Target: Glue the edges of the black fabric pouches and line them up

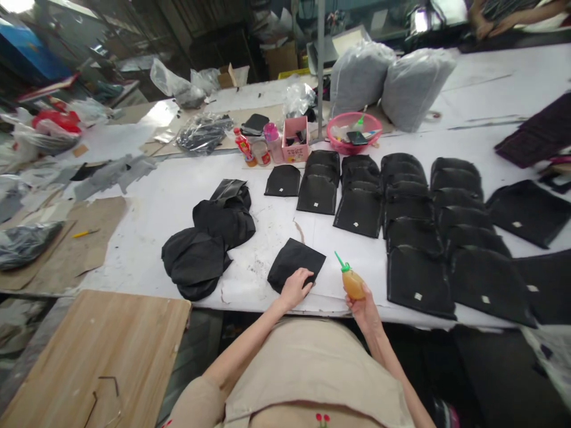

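Note:
My left hand (296, 289) lies on a black fabric piece (289, 261) near the table's front edge, its fingers stretched over the cloth. In my right hand (363, 306) is a squeeze bottle (353, 285) of amber liquid, its green nozzle tilted up and to the left. The bottle is held above the white tabletop, apart from the fabric piece. Left of my hands lies a loose pile of black fabric pieces (196, 261). On the right, overlapping rows of black fabric pieces (417, 273) are laid out, several with a small white square near the lower edge.
Behind the rows stand a pink basket (332, 142), a pink box (295, 156), bottles (273, 144) and a metal pole (320, 71). Two grey bundles in plastic (361, 77) sit farther back. Glasses (107, 398) lie on a wooden board (134, 333). Another person's hands (493, 27) show at top right.

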Tool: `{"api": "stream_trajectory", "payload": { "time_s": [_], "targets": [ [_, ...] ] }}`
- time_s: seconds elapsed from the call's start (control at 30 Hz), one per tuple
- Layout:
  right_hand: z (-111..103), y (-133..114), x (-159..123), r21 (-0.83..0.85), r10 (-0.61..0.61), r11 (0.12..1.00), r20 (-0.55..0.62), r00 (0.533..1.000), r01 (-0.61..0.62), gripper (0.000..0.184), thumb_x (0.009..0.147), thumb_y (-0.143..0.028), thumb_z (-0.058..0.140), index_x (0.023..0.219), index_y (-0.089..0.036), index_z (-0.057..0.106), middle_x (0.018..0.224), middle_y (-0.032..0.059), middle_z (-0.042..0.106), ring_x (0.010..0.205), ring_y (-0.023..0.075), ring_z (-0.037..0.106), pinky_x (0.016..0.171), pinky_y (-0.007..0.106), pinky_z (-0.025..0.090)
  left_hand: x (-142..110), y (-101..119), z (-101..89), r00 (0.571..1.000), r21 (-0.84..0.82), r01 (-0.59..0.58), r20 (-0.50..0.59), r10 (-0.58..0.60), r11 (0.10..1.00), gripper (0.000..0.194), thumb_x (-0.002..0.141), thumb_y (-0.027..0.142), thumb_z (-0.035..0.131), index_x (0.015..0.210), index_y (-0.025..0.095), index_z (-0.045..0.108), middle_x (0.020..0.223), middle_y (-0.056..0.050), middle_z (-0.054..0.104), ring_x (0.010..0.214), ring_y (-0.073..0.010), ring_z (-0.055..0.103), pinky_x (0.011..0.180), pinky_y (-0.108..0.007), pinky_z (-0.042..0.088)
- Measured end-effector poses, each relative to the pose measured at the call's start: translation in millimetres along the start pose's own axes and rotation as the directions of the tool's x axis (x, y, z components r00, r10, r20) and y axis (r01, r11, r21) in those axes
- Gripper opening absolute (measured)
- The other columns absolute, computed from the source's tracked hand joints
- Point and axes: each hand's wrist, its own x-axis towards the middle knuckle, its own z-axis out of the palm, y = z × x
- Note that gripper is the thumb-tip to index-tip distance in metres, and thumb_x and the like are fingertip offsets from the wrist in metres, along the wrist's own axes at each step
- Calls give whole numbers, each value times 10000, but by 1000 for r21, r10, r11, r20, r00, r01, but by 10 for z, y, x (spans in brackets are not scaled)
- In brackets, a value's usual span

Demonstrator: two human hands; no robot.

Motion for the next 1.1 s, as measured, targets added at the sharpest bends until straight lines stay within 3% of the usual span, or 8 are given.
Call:
{"api": "stream_trajectory", "payload": {
  "time_s": [0.07, 0.17, 0.3, 0.43, 0.53, 0.8, 0.93, 1.1],
  "targets": [
    [-36, 46, -31, 9, 2, 1000, -12, 1000, -2, 392, 710, -464, 805, 1022, -249, 705, 895, -3, 756, 722, 153, 682, 487, 208, 517, -109, -60, -80, 994, 172, -104, 62, 94, 980, 272, 859, 170, 677, 1130, 197, 681, 1223, -114, 662, 1212, -269, 609, 1064, -468, 497],
    [-63, 116, -67, 19, 4, 1000, -18, 1000, -4, 359, 730, -472, 792, 1001, -251, 709, 845, -8, 746, 660, 150, 653, 450, 216, 484, -238, -242, -196, 995, 334, -95, 58, 80, 938, 419, 790, 237, 784, 1191, 192, 669, 1315, -147, 623, 1325, -341, 543, 1124, -550, 440],
    [-73, 161, -47, 33, -20, 999, -6, 1000, 20, 380, 735, -487, 803, 1027, -267, 703, 843, -22, 744, 651, 141, 642, 467, 214, 483, -306, -501, -297, 989, 378, -122, 119, 83, 918, 503, 731, 256, 832, 1202, 196, 666, 1401, -165, 578, 1353, -359, 529, 1113, -560, 463],
    [-95, 156, 17, 8, -38, 999, -4, 999, 38, 419, 728, -517, 801, 1047, -269, 689, 848, -9, 750, 700, 173, 675, 480, 231, 479, -316, -625, -380, 972, 328, -178, 208, 113, 928, 373, 747, 206, 790, 1103, 237, 684, 1390, -123, 599, 1345, -325, 548, 1104, -539, 487],
    [-97, 144, 58, 18, -47, 999, -7, 999, 47, 460, 714, -547, 798, 1057, -264, 680, 852, 4, 753, 732, 200, 696, 467, 240, 465, -293, -619, -432, 972, 335, -182, 201, 119, 925, 181, 814, 112, 619, 937, 234, 671, 1302, -95, 646, 1269, -279, 603, 1062, -488, 523],
    [-96, 59, 128, 58, -56, 997, -25, 998, 57, 437, 698, -505, 815, 1034, -255, 691, 764, -29, 723, 523, 114, 578, 407, 208, 412, 148, -39, -779, 921, 251, -136, 388, 29, 958, 102, 947, 241, 493, 920, 250, 591, 824, -1, 665, 770, -192, 649, 721, -272, 487],
    [-118, 48, 166, 78, -35, 996, -78, 996, 41, 430, 687, -491, 818, 1017, -246, 692, 799, -16, 738, 581, 124, 612, 456, 214, 473, 679, 306, -1033, 969, 462, -110, 246, -7, 880, 121, 940, 182, 530, 902, 242, 628, 844, -35, 662, 813, -212, 629, 761, -288, 446],
    [-126, 50, 175, 89, -42, 995, -97, 994, 51, 364, 728, -458, 784, 1017, -256, 697, 852, -20, 744, 683, 141, 656, 499, 215, 504, 1304, 534, -1032, 974, 691, -195, 52, 221, 696, 151, 937, 154, 545, 917, 205, 686, 974, -122, 641, 998, -288, 569, 863, -391, 423]
  ]
}}
